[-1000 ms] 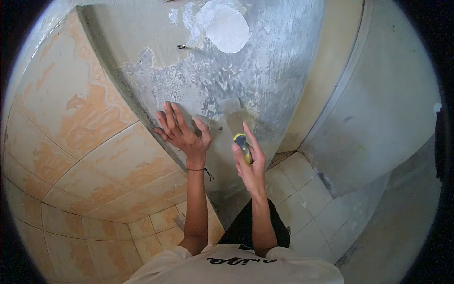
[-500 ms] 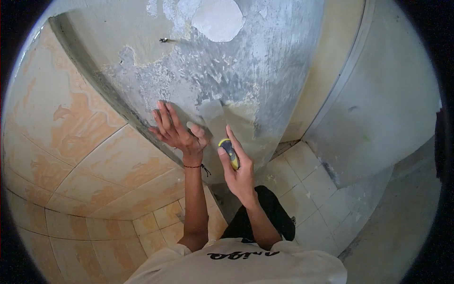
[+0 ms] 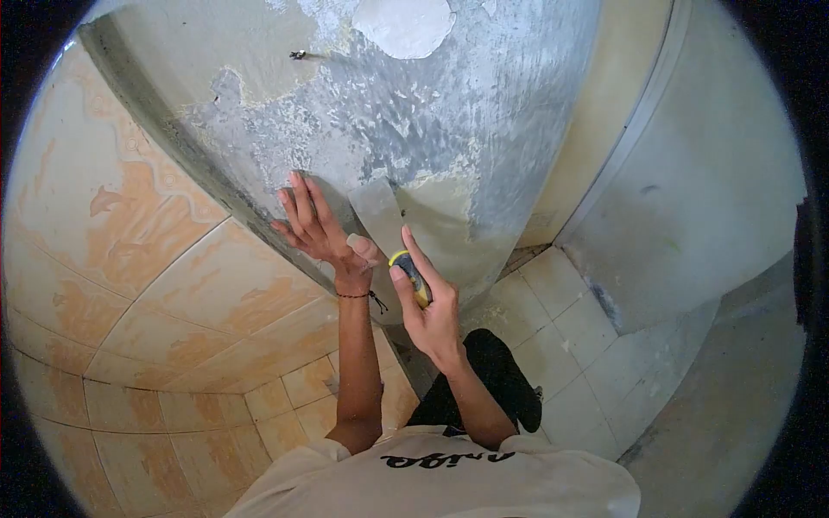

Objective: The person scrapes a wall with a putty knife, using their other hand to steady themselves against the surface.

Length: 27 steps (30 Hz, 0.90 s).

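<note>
My right hand [image 3: 432,309] is closed around the black-and-yellow handle of a scraper [image 3: 377,212], with the index finger stretched along it. The scraper's wide flat blade lies against the wall [image 3: 440,207], at the lower border of a grey, roughened patch where the paint is gone. To the left of the blade, my left hand [image 3: 315,229] is open, its fingers spread toward the wall and apparently resting on it. A dark cord bracelet [image 3: 363,297] circles the left wrist.
A small metal fitting [image 3: 298,54] sticks out of the wall near a white round patch [image 3: 404,26]. Orange-patterned tiles [image 3: 129,224] cover the left side. A pale door-like panel [image 3: 682,190] stands at right, above floor tiles [image 3: 561,345].
The scraper and my right hand have shifted slightly left, bringing the blade closer to my left hand. My left thumb has shifted a little. The view has moved slightly.
</note>
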Motion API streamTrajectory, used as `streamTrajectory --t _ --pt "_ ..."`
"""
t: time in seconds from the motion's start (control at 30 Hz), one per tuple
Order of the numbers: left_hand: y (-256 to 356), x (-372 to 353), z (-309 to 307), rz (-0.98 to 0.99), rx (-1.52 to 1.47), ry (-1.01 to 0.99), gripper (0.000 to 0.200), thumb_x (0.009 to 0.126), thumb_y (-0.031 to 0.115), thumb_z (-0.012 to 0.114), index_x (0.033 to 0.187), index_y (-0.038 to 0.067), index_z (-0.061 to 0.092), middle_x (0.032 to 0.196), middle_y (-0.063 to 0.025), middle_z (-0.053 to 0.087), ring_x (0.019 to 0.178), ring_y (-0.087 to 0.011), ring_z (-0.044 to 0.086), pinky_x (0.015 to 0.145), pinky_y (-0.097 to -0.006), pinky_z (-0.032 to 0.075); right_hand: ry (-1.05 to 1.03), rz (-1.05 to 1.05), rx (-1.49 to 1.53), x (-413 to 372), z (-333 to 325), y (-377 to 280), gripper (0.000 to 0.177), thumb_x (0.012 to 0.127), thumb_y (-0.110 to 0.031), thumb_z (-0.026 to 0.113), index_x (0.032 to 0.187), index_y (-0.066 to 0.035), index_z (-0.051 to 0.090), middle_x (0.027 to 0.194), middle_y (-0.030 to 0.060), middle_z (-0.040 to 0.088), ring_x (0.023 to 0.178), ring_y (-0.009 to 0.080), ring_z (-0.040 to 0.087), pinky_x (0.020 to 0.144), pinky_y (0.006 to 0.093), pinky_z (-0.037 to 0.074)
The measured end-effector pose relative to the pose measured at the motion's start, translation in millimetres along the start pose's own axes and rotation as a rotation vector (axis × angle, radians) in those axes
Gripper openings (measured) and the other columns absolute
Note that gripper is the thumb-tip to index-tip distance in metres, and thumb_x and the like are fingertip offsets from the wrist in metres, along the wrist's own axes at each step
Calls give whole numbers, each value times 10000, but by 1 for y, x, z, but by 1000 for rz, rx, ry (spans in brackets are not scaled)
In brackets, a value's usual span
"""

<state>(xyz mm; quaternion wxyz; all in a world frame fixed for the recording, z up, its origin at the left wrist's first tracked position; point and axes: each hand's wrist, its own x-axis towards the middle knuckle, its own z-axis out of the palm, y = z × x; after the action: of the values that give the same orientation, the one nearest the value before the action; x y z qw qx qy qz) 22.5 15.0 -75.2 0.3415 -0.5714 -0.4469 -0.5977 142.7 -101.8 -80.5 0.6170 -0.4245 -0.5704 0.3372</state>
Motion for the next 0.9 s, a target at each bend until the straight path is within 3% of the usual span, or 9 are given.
streamTrajectory --t 0.13,0.2,0.33,0.43,0.5,0.53,0.63,0.83,0.9 --pt "4 0 -5 -54 -9 -44 830 1013 601 81 1480 18 444 1558 -165 415 1483 -366 298 1215 -547 47 44 -91 -17 0 6 5 478 1018 -164 582 1462 -13 489 1343 190 636 1086 123 609 908 309 498" --pt "5 0 -5 -69 -19 -63 840 1013 603 78 1480 5 438 1555 -166 418 1482 -365 300 1214 -548 47 41 4 23 1 7 3 480 1017 -160 581 1463 -12 487 1335 187 641 1079 120 602 916 305 492" --pt "4 0 -4 -62 9 -48 837 1016 596 81 1481 -5 432 1553 -164 419 1486 -360 294 1215 -549 48 72 -126 16 4 10 8 484 1017 -162 582 1464 -3 482 1302 176 658 1048 109 591 912 296 488" --pt "5 2 -3 -51 23 -20 836 1015 559 106 1414 -60 501 1485 -181 500 1459 -338 344 1236 -495 57 47 -44 31 2 10 7 486 1015 -162 587 1459 8 484 1269 170 670 1014 99 580 896 288 491" --pt "4 1 -1 -41 20 0 848 1014 573 102 1416 -60 497 1490 -179 495 1461 -336 341 1235 -492 64 60 -97 4 3 12 10 503 1015 -206 586 1471 -24 477 1317 246 628 1142 239 658 859 351 531" --pt "4 1 -1 -42 22 1 848 1014 573 102 1416 -60 497 1490 -179 495 1461 -336 341 1235 -492 64 58 -98 4 3 12 13 503 1015 -206 586 1471 -24 477 1317 246 628 1142 239 658 859 351 531" --pt "5 0 -5 -87 6 -41 869 1007 600 104 1422 -59 489 1497 -175 488 1465 -333 333 1233 -490 69 57 -111 3 1 11 15 501 1015 -210 586 1471 -29 481 1315 237 632 1143 221 656 855 344 531" --pt "4 1 -5 -61 4 -31 718 1018 436 156 1426 -55 485 1507 -167 478 1471 -327 322 1237 -486 69 60 -96 -21 1 11 14 496 1011 -202 590 1468 -37 489 1274 224 659 996 214 714 747 338 540" --pt "5 1 -4 -67 12 -36 677 1007 373 172 1424 -57 487 1511 -164 473 1472 -325 321 1239 -486 67 52 -56 -4 0 11 10 485 1017 -187 594 1458 -12 496 1204 159 701 956 93 589 832 279 502"
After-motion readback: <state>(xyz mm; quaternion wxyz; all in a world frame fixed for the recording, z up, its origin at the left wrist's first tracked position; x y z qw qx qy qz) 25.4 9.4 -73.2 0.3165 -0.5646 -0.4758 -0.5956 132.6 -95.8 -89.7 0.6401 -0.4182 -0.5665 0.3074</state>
